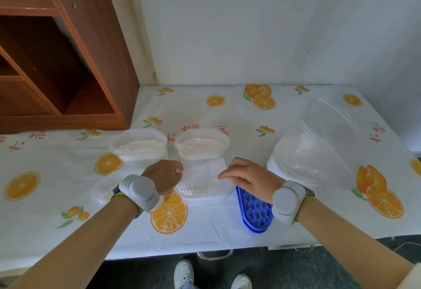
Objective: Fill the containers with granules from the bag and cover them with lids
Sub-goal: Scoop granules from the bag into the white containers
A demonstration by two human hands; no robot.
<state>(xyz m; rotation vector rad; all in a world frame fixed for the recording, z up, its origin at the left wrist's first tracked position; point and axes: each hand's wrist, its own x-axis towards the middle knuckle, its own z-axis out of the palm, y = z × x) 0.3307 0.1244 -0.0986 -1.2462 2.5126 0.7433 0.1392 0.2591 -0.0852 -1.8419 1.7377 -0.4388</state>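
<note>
Two clear containers [139,147] [201,146] stand side by side at the back, both holding white granules and uncovered. In front of them a third container [202,194] with granules sits near me. Over it is a translucent lid [205,166], tilted. My left hand [163,174] pinches the lid's left edge with curled fingers. My right hand [249,176] holds its right edge, fingers laid over the top, thumb hidden. A fourth container [102,192] lies partly behind my left wrist. The clear bag [319,152] of granules stands at the right.
A blue perforated lid [254,211] lies under my right wrist near the table's front edge. The orange-print tablecloth [57,174] covers the table. A wooden shelf unit [68,61] rises at the back left, a white wall behind.
</note>
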